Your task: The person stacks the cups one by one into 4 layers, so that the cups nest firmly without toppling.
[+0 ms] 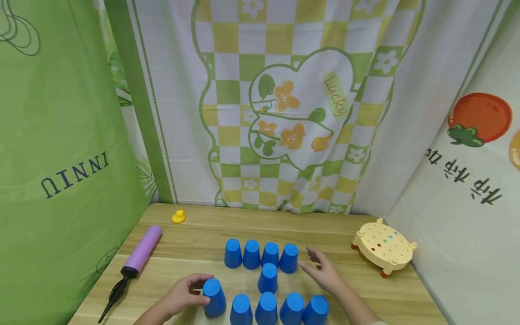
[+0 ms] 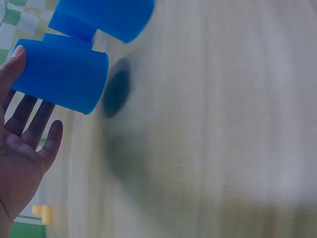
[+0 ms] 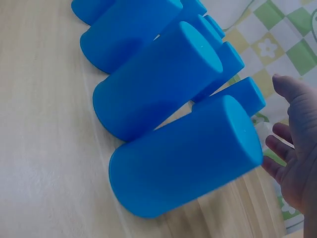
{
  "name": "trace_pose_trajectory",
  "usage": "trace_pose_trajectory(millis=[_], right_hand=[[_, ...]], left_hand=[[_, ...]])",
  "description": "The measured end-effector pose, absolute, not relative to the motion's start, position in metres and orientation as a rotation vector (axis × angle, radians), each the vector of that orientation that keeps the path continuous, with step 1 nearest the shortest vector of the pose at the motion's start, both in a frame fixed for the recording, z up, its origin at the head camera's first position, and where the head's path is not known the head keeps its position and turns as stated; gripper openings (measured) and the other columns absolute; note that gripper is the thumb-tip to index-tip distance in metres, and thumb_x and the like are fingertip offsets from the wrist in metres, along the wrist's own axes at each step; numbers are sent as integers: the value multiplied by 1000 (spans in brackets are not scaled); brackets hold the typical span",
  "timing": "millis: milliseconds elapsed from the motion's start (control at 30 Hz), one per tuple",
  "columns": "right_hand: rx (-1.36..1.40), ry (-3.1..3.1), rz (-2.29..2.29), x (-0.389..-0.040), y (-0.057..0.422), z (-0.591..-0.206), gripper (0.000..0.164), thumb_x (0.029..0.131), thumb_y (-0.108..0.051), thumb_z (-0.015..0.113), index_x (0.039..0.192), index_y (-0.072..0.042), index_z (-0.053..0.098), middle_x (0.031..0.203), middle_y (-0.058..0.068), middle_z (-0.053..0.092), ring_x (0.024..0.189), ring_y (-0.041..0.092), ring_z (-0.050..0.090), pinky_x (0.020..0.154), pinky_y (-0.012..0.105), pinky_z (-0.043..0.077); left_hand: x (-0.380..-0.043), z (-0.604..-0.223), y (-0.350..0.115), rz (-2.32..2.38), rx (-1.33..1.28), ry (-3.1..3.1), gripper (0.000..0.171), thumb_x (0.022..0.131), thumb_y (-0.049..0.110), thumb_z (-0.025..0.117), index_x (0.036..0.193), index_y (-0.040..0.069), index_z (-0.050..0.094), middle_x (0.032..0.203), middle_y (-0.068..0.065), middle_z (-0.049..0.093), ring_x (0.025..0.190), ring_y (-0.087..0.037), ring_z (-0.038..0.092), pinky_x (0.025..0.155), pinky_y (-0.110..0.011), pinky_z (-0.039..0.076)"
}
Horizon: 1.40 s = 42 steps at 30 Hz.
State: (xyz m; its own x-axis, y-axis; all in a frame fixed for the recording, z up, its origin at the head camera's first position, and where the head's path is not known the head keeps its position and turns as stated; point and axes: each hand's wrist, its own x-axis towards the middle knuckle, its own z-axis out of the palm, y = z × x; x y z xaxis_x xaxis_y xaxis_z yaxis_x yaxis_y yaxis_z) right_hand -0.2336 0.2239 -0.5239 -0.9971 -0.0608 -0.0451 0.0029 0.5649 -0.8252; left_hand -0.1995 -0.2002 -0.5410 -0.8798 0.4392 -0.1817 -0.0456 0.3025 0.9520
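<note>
My left hand (image 1: 183, 293) grips an upside-down blue cup (image 1: 214, 299) between thumb and fingers, at the left end of the front row. In the left wrist view this cup (image 2: 64, 74) has a dark shadow on the wood apart from its rim. Beside it stand several more inverted blue cups (image 1: 266, 309). A single cup (image 1: 268, 279) stands in the middle, just before a back row of cups (image 1: 251, 255). My right hand (image 1: 325, 273) is held with fingers spread, right of the back row's end cup (image 1: 289, 259), holding nothing.
On the wooden table (image 1: 195, 243), a purple hand pump (image 1: 144, 250) with a black end lies at left. A small yellow rubber duck (image 1: 178, 216) sits at the back left. At right stands a cream pegboard stool (image 1: 383, 246) on short legs. Curtains hang behind and on both sides.
</note>
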Motion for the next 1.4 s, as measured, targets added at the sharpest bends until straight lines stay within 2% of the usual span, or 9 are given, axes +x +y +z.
trace_pose_trajectory(millis=[200,367,633,967,1167,1400], right_hand=[[-73,2694,-1414,-220,233,-519,58,92,-34,67,138,-3,50,140,21,54,128,40,52,102,56,45],[-75,2693,-1404,-208,240,-520,53,91,-31,69,133,-1,55,135,23,57,122,37,57,99,53,49],[-56,2653,-1381,-191,249,-525,58,90,-36,70,132,0,56,134,24,58,118,37,58,96,51,51],[-230,2447,-1379,-180,264,-534,60,93,-32,67,135,7,50,135,31,53,119,47,54,95,56,49],[-218,2381,-1351,-175,268,-540,67,89,-35,72,137,5,49,136,28,54,119,44,55,95,59,48],[-141,2255,-1337,-170,272,-547,75,84,-37,77,142,-1,45,128,19,59,111,34,59,89,56,52]], left_hand=[[-215,-527,-197,1659,372,2265,61,84,22,78,134,-3,54,128,-21,62,112,-26,61,90,-36,55],[-231,-518,-184,1710,262,2372,61,82,26,79,134,3,56,129,-18,62,114,-27,59,95,-43,53],[-255,-502,-152,1851,100,2498,57,84,29,78,134,12,58,128,-11,63,119,-27,57,102,-47,49],[-277,-494,-119,1923,29,2552,60,83,32,78,135,9,57,132,-15,62,120,-32,57,104,-50,46],[-282,-494,-103,1932,-15,2546,61,83,35,78,135,9,57,135,-15,60,123,-34,55,106,-52,45],[-283,-495,-93,1943,3,2565,58,85,30,78,134,7,57,133,-15,61,121,-34,56,103,-51,47]])
